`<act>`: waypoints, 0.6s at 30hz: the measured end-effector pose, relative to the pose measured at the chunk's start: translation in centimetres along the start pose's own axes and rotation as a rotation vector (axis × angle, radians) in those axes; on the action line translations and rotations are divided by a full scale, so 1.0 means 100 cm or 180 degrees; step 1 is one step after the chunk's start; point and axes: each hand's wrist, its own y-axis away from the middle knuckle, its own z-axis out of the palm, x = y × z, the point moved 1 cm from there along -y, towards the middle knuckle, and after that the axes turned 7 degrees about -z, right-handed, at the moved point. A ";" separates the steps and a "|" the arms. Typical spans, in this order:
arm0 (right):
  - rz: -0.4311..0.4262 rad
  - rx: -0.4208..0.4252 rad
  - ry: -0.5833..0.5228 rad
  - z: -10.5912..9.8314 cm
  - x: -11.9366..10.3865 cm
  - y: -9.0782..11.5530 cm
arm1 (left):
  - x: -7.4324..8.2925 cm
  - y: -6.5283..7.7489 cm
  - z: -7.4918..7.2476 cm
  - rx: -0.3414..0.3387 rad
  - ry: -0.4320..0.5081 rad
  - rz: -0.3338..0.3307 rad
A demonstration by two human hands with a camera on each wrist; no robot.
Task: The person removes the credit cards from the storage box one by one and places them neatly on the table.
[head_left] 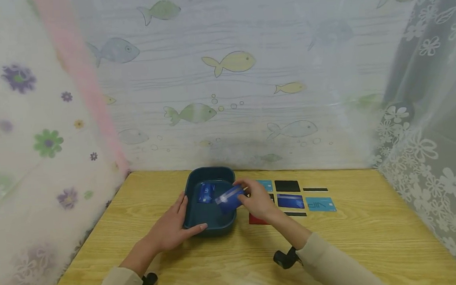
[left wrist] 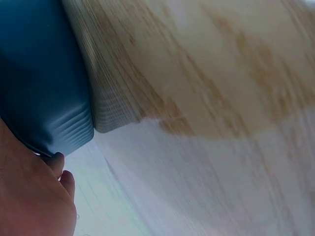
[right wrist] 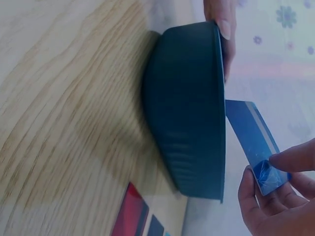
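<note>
A dark blue plastic basin (head_left: pixel 210 230) stands on the table, with a blue card (head_left: pixel 204 192) lying inside. My left hand (head_left: pixel 170 228) holds the basin at its left near corner, thumb over the near rim and fingers along the left side. My right hand (head_left: pixel 257 200) pinches another blue card (head_left: pixel 231 198) between thumb and fingers, tilted above the basin's right side. In the right wrist view that card (right wrist: pixel 253 137) shows a pale stripe, and one end is hidden behind the basin's rim.
Right of the basin lie several cards in rows: a black card (head_left: pixel 287 186), a blue card (head_left: pixel 291 201), a light blue VIP card (head_left: pixel 321 204) and a red card (head_left: pixel 257 219), partly covered by my right hand. Dark narrow strips (head_left: pixel 315 190) lie among them. A fish-print curtain (head_left: pixel 235 128) hangs behind.
</note>
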 end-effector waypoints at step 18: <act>0.0364 -0.0119 -0.0315 -0.043 0.024 0.022 | 0.002 0.003 -0.001 0.0009 0.0003 0.0006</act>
